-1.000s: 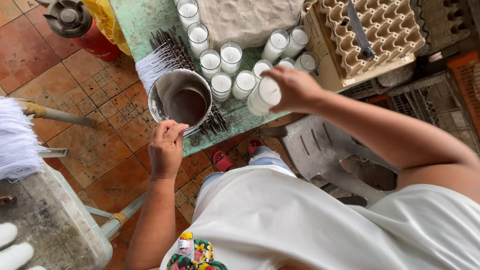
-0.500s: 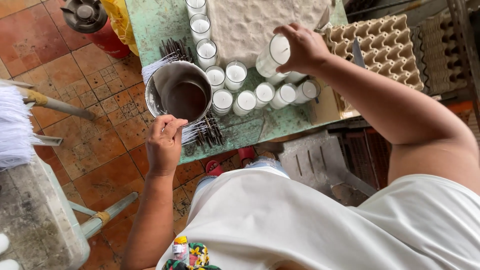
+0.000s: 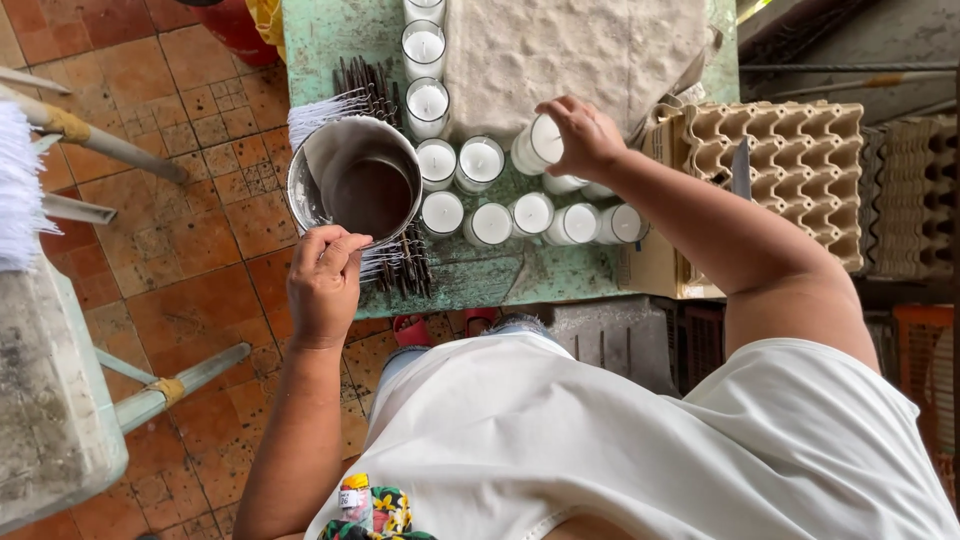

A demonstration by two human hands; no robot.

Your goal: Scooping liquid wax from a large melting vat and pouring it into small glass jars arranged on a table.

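Setting: small candle-making workshop, prob. home-run. Evidence: worn green-painted surface (image 3: 480, 275) carrying rows of glass jars w/ white wax (image 3: 487, 160), a metal pouring pot (image 3: 355, 180), a bundle of dark wick sticks (image 3: 405, 265). Cardboard egg trays (image 3: 800, 165) sitting alongside as packing. Terracotta tile floor (image 3: 190, 250) showing wear; white wick bunches (image 3: 15, 180) hanging at edge.

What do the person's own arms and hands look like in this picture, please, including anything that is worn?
Both arms are bare along the length that shows. The left hand and the right hand wear no gloves, and no rings, watch or bracelets are visible. The white top is the only clothing near them; its short sleeve ends on the right upper arm. The fingernails look short and unpainted.
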